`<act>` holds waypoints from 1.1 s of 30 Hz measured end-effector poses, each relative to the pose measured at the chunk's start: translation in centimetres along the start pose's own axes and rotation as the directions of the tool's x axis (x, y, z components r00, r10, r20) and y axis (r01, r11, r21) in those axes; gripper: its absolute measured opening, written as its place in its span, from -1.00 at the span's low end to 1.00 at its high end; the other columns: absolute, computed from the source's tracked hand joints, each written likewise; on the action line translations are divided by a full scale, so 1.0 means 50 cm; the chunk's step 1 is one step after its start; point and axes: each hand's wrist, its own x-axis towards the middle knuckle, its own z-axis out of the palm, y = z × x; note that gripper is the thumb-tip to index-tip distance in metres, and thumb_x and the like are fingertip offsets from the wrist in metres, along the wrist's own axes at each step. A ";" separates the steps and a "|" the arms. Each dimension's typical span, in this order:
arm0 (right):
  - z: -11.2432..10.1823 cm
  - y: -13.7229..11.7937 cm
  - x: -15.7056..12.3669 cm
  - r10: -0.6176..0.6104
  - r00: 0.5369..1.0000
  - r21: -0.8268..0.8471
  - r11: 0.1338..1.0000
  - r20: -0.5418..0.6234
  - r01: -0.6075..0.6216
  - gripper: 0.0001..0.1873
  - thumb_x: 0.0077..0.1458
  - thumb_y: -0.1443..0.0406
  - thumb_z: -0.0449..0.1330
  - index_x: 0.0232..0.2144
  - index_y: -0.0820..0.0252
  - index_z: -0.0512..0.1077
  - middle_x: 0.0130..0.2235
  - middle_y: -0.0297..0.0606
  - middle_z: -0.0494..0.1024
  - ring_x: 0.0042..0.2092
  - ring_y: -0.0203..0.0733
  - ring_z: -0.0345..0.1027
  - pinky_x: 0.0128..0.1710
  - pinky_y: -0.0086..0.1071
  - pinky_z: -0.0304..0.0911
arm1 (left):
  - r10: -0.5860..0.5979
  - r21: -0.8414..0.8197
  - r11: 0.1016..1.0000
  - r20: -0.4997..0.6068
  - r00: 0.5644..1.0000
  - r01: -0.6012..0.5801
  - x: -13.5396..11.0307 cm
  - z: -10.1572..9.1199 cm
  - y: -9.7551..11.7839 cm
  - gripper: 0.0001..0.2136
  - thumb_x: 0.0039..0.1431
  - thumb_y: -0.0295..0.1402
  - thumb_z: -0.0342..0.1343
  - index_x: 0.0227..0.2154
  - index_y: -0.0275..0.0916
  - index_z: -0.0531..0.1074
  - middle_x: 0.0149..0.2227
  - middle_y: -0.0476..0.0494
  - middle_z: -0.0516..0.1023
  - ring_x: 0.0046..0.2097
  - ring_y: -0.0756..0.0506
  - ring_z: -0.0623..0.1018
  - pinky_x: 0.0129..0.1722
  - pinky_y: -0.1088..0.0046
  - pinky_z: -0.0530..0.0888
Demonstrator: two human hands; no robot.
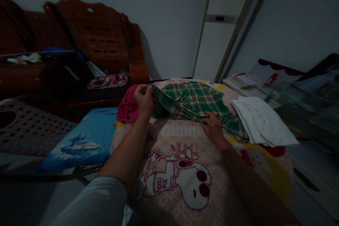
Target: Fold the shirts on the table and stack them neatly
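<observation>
A green plaid cloth garment [196, 95] lies spread over a pink patterned cover with a cartoon dog on it [169, 155]. My left hand [144, 97] pinches the garment's left end and lifts it a little off the cover. Lower down on its near edge, the fingers of my right hand [213, 127] close on the fabric. A crumpled magenta cloth [128, 107] sits just left of and behind my left hand. To the right, a folded white garment [262, 122] lies close to the plaid one's right end.
A blue cushion [82, 137] lies at the left, near a woven chair [34, 127]. Behind stands a carved wooden sofa [100, 39] with cloths on its seat. A tall white appliance [217, 24] is at the back. Papers [245, 79] and a glass-topped table [293, 95] are at right.
</observation>
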 end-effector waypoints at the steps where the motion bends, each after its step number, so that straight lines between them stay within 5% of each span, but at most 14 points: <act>1: 0.003 0.002 0.000 -0.007 1.000 -0.018 1.000 0.015 0.007 -0.88 0.05 0.42 0.19 -0.32 0.19 0.48 0.12 0.04 0.37 0.16 0.11 0.25 0.10 0.07 0.24 | -0.003 -0.003 1.000 0.002 1.000 0.003 0.000 0.000 0.000 -0.87 0.08 -0.31 0.14 -0.44 -0.23 0.33 -0.53 0.08 0.32 -0.52 0.08 0.36 -0.54 0.62 0.28; 18: 0.006 0.007 0.012 0.020 0.999 -0.191 0.981 0.036 -0.012 -0.84 0.15 0.42 0.08 -0.32 0.21 0.46 -0.01 0.04 0.43 0.04 0.05 0.29 0.03 -0.04 0.29 | -0.021 -0.037 0.999 0.002 1.000 0.021 -0.002 0.001 0.001 -0.88 0.09 -0.34 0.15 -0.45 -0.23 0.33 -0.53 0.08 0.33 -0.52 0.08 0.36 -0.53 0.61 0.28; 25: 0.005 0.005 0.018 0.014 0.997 -0.068 0.998 -0.071 -0.018 -0.84 0.10 0.43 0.07 -0.40 0.19 0.44 -0.12 -0.01 0.50 -0.04 0.00 0.36 0.00 -0.11 0.30 | -0.057 -0.016 0.998 -0.002 0.998 0.057 -0.005 0.000 0.010 -0.86 0.05 -0.31 0.15 -0.46 -0.26 0.35 -0.53 0.09 0.36 -0.56 0.10 0.33 -0.56 0.63 0.24; 29: -0.039 -0.006 0.032 0.078 0.974 0.089 0.994 -0.213 -0.060 -0.88 -0.02 0.41 0.11 -0.53 0.15 0.40 -0.25 -0.10 0.56 -0.16 -0.04 0.44 -0.07 -0.15 0.33 | -0.039 -0.032 0.999 0.036 0.999 0.040 0.002 -0.003 0.024 -0.87 0.01 -0.32 0.16 -0.46 -0.27 0.37 -0.53 0.09 0.37 -0.53 0.10 0.35 -0.53 0.63 0.27; 33: -0.127 -0.017 0.042 0.250 0.956 0.295 0.935 -0.154 -0.196 -0.92 -0.07 0.33 0.16 -0.56 0.15 0.42 -0.35 -0.22 0.58 -0.28 -0.13 0.46 -0.22 -0.27 0.35 | -0.002 -0.117 0.993 0.118 0.993 0.016 0.021 -0.018 0.061 -0.86 -0.09 -0.36 0.21 -0.50 -0.27 0.36 -0.50 0.05 0.42 -0.43 0.06 0.42 -0.41 0.61 0.37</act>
